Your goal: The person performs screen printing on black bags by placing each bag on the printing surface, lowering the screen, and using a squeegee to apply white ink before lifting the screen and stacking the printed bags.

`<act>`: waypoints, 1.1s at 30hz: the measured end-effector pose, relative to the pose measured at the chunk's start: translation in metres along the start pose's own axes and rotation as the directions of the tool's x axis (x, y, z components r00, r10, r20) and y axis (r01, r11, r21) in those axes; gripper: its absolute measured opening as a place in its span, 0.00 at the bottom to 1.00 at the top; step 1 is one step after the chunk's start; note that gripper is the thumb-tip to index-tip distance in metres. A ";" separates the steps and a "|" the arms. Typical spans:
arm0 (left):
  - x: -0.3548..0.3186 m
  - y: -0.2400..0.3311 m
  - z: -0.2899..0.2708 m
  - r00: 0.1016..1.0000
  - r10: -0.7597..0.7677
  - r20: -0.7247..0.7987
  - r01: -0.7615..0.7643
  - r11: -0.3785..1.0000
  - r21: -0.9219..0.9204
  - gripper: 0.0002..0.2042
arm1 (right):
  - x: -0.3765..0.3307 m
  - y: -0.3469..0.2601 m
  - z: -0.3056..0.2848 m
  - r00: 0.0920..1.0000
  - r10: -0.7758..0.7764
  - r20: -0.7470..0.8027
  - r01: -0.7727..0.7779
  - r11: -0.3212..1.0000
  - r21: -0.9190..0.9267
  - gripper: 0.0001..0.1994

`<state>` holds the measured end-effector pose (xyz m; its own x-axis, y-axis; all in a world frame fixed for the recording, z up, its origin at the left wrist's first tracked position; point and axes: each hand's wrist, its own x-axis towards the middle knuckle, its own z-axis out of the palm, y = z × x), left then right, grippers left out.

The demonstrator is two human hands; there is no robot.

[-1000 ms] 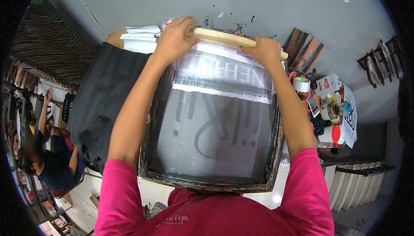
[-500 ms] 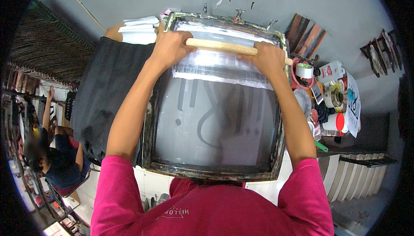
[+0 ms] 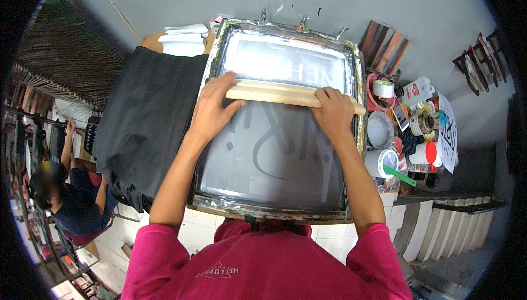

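A wooden squeegee (image 3: 274,92) lies across the middle of a screen-printing frame (image 3: 269,214), which has a dark, stained rim. My left hand (image 3: 213,105) is at the squeegee's left end, fingers above it and thumb spread below. Near the other end, my right hand (image 3: 334,112) grips the wood, its fingers over the top. Beyond the squeegee, the mesh (image 3: 263,58) looks whitish with pale lettering. On the nearer side it is grey, with dark curved strokes showing. The squeegee's blade edge cannot be made out.
Left of the frame lies black fabric (image 3: 148,119), with folded white cloths (image 3: 184,39) behind. On the right are a white tub (image 3: 379,163) with a green-handled tool (image 3: 399,175), tape (image 3: 383,88), a phone (image 3: 401,118) and a jug (image 3: 418,89). Another person (image 3: 77,207) sits at far left.
Both hands and the squeegee have come nearer to me over the mesh. The left hand's thumb is now spread below the wood. More whitish mesh with lettering shows beyond it.
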<state>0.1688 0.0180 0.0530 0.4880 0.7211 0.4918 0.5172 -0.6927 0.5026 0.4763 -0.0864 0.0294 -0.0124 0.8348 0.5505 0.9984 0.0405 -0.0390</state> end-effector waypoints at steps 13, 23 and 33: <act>-0.200 0.065 -0.110 0.791 -0.496 0.357 0.492 0.863 0.109 0.67 | 0.098 0.051 0.018 0.989 0.096 0.116 -0.097 0.995 0.004 0.20; -0.237 0.042 -0.084 0.882 -0.448 0.146 0.433 0.893 0.120 0.71 | 0.191 0.084 0.050 0.875 0.129 0.467 -0.133 0.991 -0.025 0.40; -0.253 0.024 -0.076 0.950 -0.243 -0.195 0.227 0.968 -0.103 0.77 | 0.148 0.055 -0.109 0.999 0.049 0.015 -0.051 0.968 0.244 0.32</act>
<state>0.0045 -0.1820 -0.0051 0.2003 0.8519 0.4839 0.5394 -0.5082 0.6714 0.5356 -0.0199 0.1997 0.0355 0.8440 0.5351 0.9541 0.1306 -0.2693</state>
